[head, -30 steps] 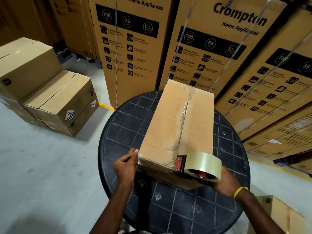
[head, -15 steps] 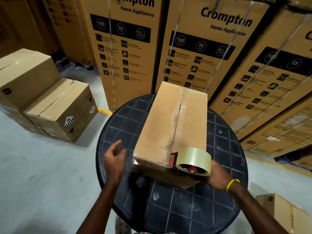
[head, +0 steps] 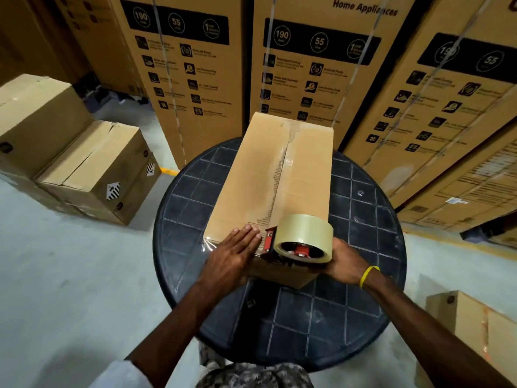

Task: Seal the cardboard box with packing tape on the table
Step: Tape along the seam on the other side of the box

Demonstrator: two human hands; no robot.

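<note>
Long cardboard box (head: 268, 180) on round, grid-textured black table (head: 361, 219). Left hand (head: 233, 256) lies flat, fingers extended, on glossy tape at the near edge; right hand (head: 342, 261) grips the red tape dispenser (head: 296, 242).

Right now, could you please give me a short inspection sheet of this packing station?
Surface: round dark table with a grid pattern, bearing the box.
Job's things: long cardboard box lying flat, clear tape along its top seam; tape dispenser with a full roll at the near end.
Clutter: nothing seen on the table besides these.
Grips: left hand flat, palm down on the box's near edge; right hand closed on the dispenser, yellow wristband on the wrist.
Cables: nothing seen.
Surroundings: tall printed appliance cartons behind; stacked plain cartons on the floor to the left; another carton at near right.
</note>
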